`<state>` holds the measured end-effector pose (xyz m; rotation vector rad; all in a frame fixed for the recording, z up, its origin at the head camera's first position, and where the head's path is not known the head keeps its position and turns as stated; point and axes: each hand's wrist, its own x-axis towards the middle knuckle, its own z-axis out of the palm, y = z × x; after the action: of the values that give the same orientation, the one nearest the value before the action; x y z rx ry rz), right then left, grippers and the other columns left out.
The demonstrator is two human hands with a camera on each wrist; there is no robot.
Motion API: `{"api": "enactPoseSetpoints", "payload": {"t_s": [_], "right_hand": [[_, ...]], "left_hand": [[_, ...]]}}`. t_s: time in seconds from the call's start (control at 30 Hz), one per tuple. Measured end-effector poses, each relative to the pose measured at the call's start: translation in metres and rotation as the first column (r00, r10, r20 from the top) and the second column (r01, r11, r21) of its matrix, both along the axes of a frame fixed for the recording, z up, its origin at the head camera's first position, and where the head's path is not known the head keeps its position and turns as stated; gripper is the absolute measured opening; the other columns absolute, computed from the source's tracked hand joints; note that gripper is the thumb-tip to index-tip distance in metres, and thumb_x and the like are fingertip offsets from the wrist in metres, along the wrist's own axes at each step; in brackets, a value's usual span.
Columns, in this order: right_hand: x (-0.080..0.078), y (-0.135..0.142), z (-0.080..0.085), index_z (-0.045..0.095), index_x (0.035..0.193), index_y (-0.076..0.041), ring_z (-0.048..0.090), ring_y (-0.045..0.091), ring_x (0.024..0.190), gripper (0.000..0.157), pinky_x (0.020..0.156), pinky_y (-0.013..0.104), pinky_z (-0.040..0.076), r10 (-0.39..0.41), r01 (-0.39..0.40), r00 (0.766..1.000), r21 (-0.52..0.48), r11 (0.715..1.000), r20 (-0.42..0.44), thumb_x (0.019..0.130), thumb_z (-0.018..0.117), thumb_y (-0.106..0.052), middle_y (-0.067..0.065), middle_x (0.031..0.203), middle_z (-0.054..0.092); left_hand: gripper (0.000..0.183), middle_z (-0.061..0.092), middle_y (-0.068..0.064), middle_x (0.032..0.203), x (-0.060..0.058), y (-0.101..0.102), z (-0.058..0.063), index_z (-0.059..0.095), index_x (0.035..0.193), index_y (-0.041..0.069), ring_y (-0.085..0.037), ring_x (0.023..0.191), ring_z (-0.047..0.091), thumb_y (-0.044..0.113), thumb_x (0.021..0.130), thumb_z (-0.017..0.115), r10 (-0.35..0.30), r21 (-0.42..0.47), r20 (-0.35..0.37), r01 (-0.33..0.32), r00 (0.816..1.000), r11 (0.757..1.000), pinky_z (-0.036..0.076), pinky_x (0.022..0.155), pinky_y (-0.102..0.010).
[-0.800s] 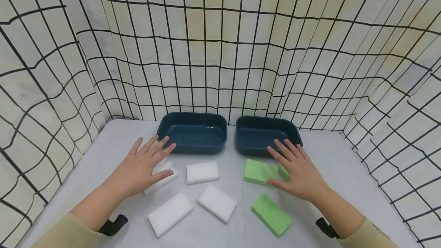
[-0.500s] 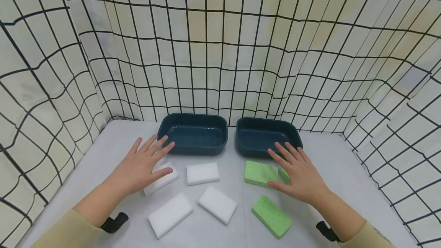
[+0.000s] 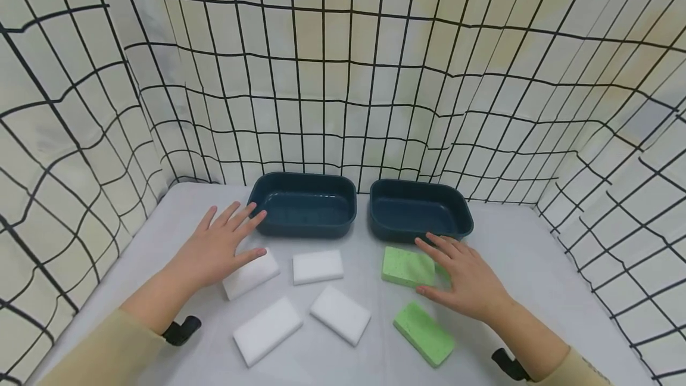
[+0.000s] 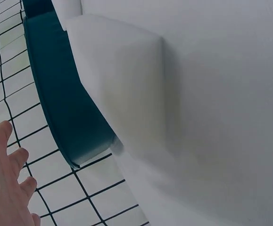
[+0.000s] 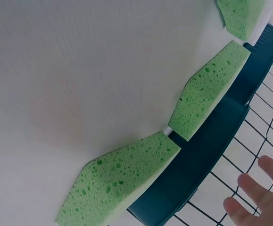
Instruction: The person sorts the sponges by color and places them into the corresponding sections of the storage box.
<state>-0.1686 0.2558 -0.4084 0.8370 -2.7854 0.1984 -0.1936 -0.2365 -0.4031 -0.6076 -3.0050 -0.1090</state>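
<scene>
My left hand (image 3: 214, 255) hovers with spread fingers over a white sponge (image 3: 252, 274) at the left and holds nothing. Over the green sponges at the right, my right hand (image 3: 466, 276) reaches forward, fingers extended and nothing held. A green sponge (image 3: 408, 266) lies left of its fingertips, and another green sponge (image 3: 424, 334) lies nearer the front. A third is mostly hidden under the hand; the right wrist view shows a speckled green sponge (image 5: 122, 179) close up. More white sponges lie mid-table, among them a flat one (image 3: 318, 267) and a slanted one (image 3: 340, 314).
Two dark blue bins, the left bin (image 3: 305, 230) and the right bin (image 3: 415, 233), stand side by side at the table's back edge. A black wire grid (image 3: 348, 63) backed by pale cloth encloses the back and sides of the white table (image 3: 514, 249).
My right hand has lowered slightly, its fingertips coming back toward the green sponges and bending a little. My left hand stays nearly in place. The sponges and bins lie as before.
</scene>
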Motion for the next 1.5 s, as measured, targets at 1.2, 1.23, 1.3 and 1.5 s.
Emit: {"api": "enactPoseSetpoints", "payload": {"t_s": [1.2,1.23,1.3,1.5], "right_hand": [[0.038,0.01,-0.022,0.057,0.14,-0.033,0.047,0.002,0.08,0.088,0.072,0.029,0.047,-0.007,-0.009,0.907,0.035,0.999,0.421,0.067,0.069,-0.08,-0.02,0.09,0.053],[0.039,0.011,-0.022,0.056,0.141,-0.034,0.047,0.002,0.081,0.089,0.074,0.03,0.047,-0.002,-0.015,0.906,0.037,0.999,0.423,0.067,0.069,-0.08,-0.021,0.091,0.053],[0.041,0.012,-0.022,0.055,0.142,-0.034,0.048,0.001,0.083,0.09,0.077,0.032,0.048,0.009,-0.027,0.902,0.036,0.999,0.431,0.066,0.069,-0.08,-0.021,0.092,0.052],[0.045,0.011,-0.023,0.051,0.144,-0.038,0.049,0.001,0.088,0.092,0.08,0.034,0.049,0.02,-0.041,0.87,0.032,0.999,0.492,0.065,0.07,-0.08,-0.023,0.099,0.054]], "left_hand": [[0.093,0.013,-0.022,0.163,-0.071,-0.031,0.013,0.016,0.16,0.011,-0.051,0.146,0.007,0.077,0.094,0.022,0.162,-0.039,0.178,-0.157,0.971,0.987,-0.004,0.112,-0.069],[0.094,0.013,-0.022,0.163,-0.073,-0.032,0.012,0.016,0.16,0.011,-0.051,0.146,0.007,0.078,0.094,0.021,0.162,-0.044,0.181,-0.157,0.97,0.987,-0.004,0.112,-0.069],[0.094,0.013,-0.022,0.163,-0.074,-0.031,0.012,0.016,0.16,0.011,-0.051,0.145,0.008,0.078,0.094,0.021,0.163,-0.048,0.185,-0.157,0.969,0.987,-0.003,0.112,-0.069],[0.094,0.018,-0.024,0.161,-0.076,-0.029,0.011,0.019,0.159,0.01,-0.054,0.144,0.011,0.077,0.094,0.023,0.151,-0.065,0.194,-0.141,0.969,0.988,0.0,0.111,-0.071]]}}
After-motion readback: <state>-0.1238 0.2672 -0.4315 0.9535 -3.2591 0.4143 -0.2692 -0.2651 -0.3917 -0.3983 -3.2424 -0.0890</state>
